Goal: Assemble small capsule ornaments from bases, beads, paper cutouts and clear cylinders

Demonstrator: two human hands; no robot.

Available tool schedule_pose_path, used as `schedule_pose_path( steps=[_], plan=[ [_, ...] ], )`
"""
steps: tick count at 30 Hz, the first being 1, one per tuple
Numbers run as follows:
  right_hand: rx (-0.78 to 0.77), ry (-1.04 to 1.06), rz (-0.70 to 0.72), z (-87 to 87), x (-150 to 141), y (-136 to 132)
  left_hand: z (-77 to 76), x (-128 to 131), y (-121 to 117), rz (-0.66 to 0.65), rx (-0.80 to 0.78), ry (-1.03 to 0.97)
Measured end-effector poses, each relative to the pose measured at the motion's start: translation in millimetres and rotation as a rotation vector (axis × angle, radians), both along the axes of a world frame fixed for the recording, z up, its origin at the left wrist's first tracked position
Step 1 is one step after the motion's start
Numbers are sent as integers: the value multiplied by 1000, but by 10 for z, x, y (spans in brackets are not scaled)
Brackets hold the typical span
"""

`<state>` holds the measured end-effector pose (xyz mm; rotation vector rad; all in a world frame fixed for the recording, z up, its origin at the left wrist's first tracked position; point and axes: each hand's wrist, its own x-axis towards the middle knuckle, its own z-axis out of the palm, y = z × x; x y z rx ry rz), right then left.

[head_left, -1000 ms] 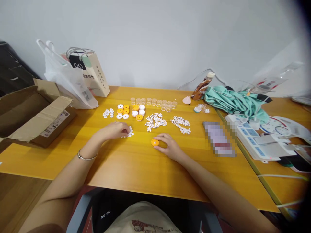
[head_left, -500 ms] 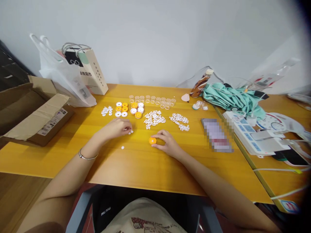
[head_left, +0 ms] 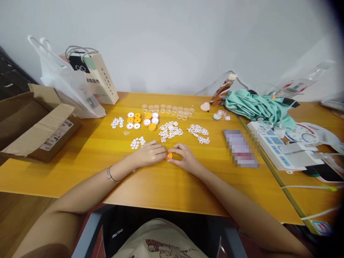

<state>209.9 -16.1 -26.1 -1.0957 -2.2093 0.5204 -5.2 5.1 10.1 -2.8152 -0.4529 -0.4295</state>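
My two hands meet at a small orange disc (head_left: 169, 155) on the yellow table (head_left: 161, 182). My right hand (head_left: 185, 157) pinches the disc from the right. My left hand (head_left: 149, 153), fingers curled, touches it from the left; whether a small white piece sits in its fingertips is hidden. Just left of my left hand lies a pile of small white round pieces (head_left: 137, 142). Behind my hands are white lattice pieces (head_left: 170, 129), a second lattice pile (head_left: 199, 131), orange and white discs (head_left: 141, 120), and a row of clear small cups (head_left: 169, 109).
An open cardboard box (head_left: 34, 125) sits at the left, with a white plastic bag (head_left: 67, 86) and a paper bag (head_left: 99, 79) behind. A phone (head_left: 240, 148), power strip (head_left: 279, 150), green cloth (head_left: 258, 109) and bottle (head_left: 221, 91) crowd the right.
My left hand left the pile of white round pieces and moved right to the orange disc held by my right hand. The white pile now lies uncovered.
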Motion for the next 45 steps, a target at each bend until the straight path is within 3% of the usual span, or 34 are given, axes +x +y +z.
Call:
schedule_pose_path(
  steps=[15, 18, 21, 25, 30, 34, 38, 45],
  plan=[
    [-24, -8, 3, -7, 11, -6, 74, -10, -28, 27, -395, 1],
    [-34, -17, 13, 12, 10, -13, 224, -66, -6, 53, -561, -72],
    [-46, -20, 15, 33, 9, -19, 443, -265, -3, 168, -790, -106],
    [-55, -13, 6, 49, 9, -27, 598, -617, -152, 331, -971, 135],
    [-69, -19, 11, 63, 9, -34, 472, -763, -437, 499, -1006, 152],
    [-76, -23, 9, 83, 9, -38, 391, -749, -470, 572, -990, 95],
    [-78, -25, 7, 97, 11, -42, 389, -752, -442, 557, -947, 88],
    [-77, -28, 13, 91, 18, -34, 336, -622, -451, 518, -735, 100]
  ],
)
